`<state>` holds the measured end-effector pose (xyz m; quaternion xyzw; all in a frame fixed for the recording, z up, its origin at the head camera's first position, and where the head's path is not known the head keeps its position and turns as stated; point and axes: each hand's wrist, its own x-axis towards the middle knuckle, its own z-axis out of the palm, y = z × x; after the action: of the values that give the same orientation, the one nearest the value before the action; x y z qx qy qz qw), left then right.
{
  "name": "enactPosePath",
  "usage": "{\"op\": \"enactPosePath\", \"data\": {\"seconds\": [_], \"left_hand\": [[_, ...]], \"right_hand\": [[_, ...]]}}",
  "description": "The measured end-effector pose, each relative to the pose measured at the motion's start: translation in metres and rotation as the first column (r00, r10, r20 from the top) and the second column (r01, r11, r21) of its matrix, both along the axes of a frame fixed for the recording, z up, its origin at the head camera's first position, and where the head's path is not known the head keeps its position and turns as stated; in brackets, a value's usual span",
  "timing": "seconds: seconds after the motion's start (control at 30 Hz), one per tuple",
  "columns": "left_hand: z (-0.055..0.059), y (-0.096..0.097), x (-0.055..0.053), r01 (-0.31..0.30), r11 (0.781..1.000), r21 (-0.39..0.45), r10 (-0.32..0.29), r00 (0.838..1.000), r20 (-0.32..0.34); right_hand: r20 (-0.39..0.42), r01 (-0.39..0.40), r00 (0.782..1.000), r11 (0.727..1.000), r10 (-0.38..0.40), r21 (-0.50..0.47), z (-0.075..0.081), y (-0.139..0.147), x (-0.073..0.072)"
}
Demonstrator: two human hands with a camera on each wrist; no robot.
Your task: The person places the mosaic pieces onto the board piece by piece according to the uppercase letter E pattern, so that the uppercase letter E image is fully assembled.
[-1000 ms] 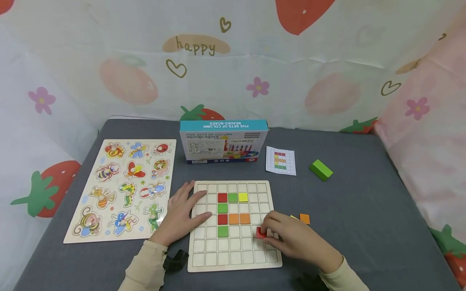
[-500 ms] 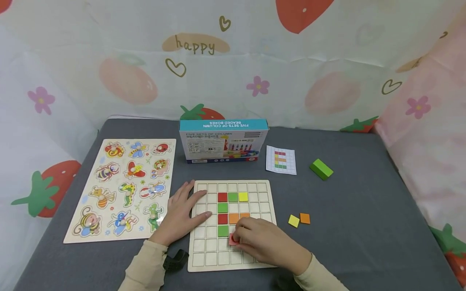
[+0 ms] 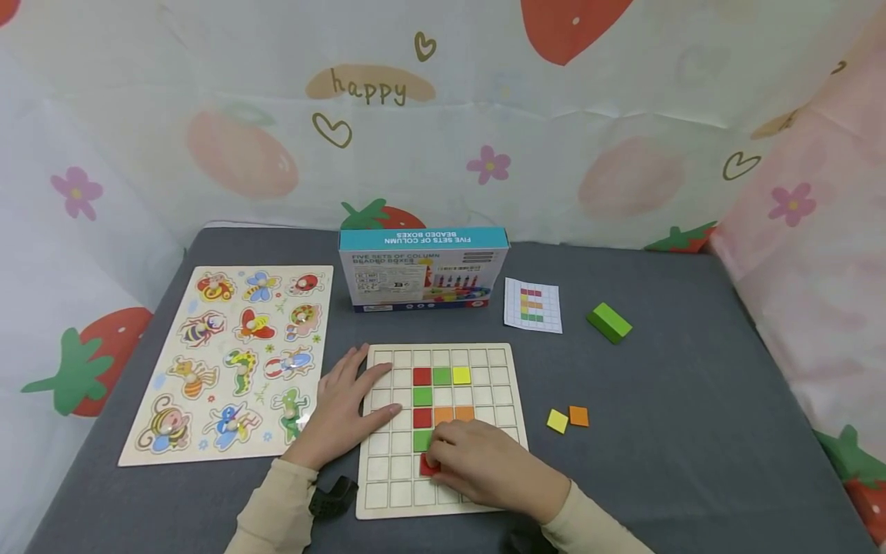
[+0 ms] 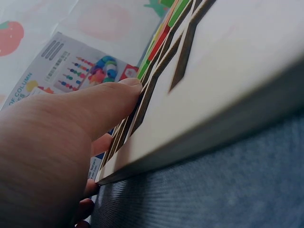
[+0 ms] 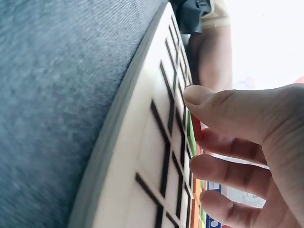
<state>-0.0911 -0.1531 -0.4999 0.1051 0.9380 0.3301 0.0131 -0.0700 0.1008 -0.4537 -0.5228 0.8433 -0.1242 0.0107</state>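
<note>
A pale wooden grid board [image 3: 388, 492] lies at the middle front, with red, green, yellow and orange square tiles set in some of its cells. My right hand [image 3: 494, 469] pinches a red tile [image 3: 428, 465] between thumb and fingers, right at the cell below the lowest green tile [image 3: 421, 440]. In the right wrist view the tile's red edge [image 5: 195, 127] shows between thumb and forefinger. My left hand [image 3: 339, 412] rests on the board's left edge, fingers spread, its thumb [image 4: 126, 88] lying over the rim in the left wrist view.
Right of the board lie a loose yellow tile [image 3: 557, 421] and an orange tile [image 3: 578, 416]. A green block [image 3: 609, 323] and a printed pattern card [image 3: 547, 296] lie farther back. A box [image 3: 424, 269] stands behind the board; an insect puzzle board [image 3: 221, 369] is at left.
My right hand has carried the red tile leftward across the board, from its right side to the column of red and green tiles. The left hand stays put.
</note>
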Motion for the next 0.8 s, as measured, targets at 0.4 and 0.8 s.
{"op": "enactPosePath", "data": {"seconds": [0.4,0.8], "left_hand": [[0.001,0.000,0.000,0.001,1.000,0.002,-0.001,1.000,-0.002],[-0.002,0.000,0.000,-0.004,1.000,-0.007,0.004,1.000,-0.014]], "right_hand": [[0.002,-0.014,1.000,1.000,0.014,0.013,-0.005,-0.007,0.000],[-0.005,-0.005,1.000,1.000,0.005,0.022,-0.006,-0.011,0.001]]}}
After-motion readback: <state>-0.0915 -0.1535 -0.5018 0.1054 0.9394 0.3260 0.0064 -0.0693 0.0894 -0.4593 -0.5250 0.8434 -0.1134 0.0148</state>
